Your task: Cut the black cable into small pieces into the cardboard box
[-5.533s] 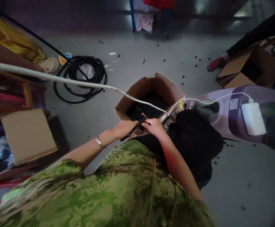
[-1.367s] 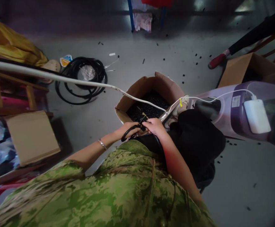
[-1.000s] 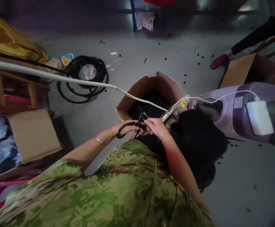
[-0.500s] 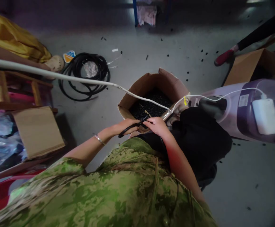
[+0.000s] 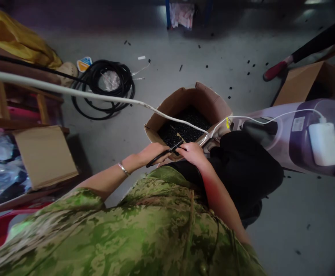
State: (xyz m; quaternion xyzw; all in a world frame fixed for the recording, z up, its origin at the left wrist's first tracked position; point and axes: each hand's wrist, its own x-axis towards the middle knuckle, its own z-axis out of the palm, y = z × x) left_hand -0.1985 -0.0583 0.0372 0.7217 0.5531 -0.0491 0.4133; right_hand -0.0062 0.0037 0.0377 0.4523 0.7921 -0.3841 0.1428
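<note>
My left hand is closed around the black handles of a pair of scissors, whose thin metal blades point up and to the right. Close by, my right hand is pinched on a small black piece beside the blades; its exact kind is too small to make out. Both hands are over the near rim of an open cardboard box. Inside it lies a heap of small black pieces.
A white cable crosses above the box. Coiled black hose lies on the floor, littered with small black bits. To the right are a purple-white machine with a white adapter and another box. A person's red shoe is beyond.
The scissor blades show more clearly now between my hands, which have barely moved. A black strand now stretches from the coil toward the left edge. The view has shifted slightly.
</note>
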